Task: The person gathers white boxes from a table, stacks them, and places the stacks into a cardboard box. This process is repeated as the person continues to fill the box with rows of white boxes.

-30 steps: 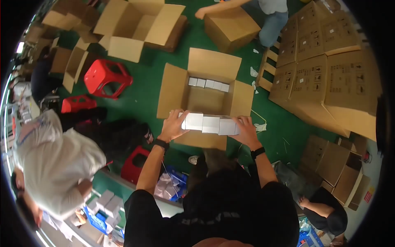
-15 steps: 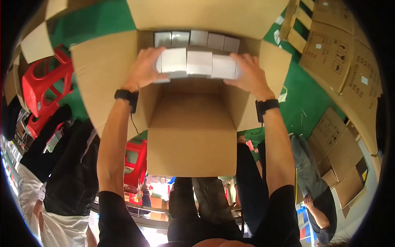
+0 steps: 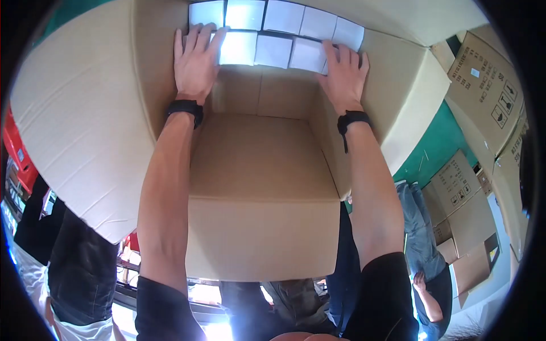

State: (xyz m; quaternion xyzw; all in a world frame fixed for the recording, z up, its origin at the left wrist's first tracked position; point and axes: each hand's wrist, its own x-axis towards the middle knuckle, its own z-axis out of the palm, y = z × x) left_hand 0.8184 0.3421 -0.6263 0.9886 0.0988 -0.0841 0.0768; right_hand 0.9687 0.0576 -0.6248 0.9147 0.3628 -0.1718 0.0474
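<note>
A row of small white boxes (image 3: 273,51) sits low inside a large open cardboard carton (image 3: 261,238), against a second row of white boxes (image 3: 283,17) along the far wall. My left hand (image 3: 196,68) grips the left end of the nearer row, its fingers over the end box beside the carton's left wall. At the right end, my right hand (image 3: 345,74) has its fingers and thumb around the last box. Both hands hold the row between them; their undersides and the boxes' lower edges are partly hidden.
Wide carton flaps (image 3: 79,113) stand out at the sides. Printed cardboard cartons (image 3: 483,85) are stacked to the right above a green floor (image 3: 429,145). A red plastic stool (image 3: 20,153) is at the far left. Other people's legs (image 3: 85,261) are nearby.
Both hands have lowered the row of white boxes into the carton, up against the far row. My view has moved closer over the carton, which looks larger.
</note>
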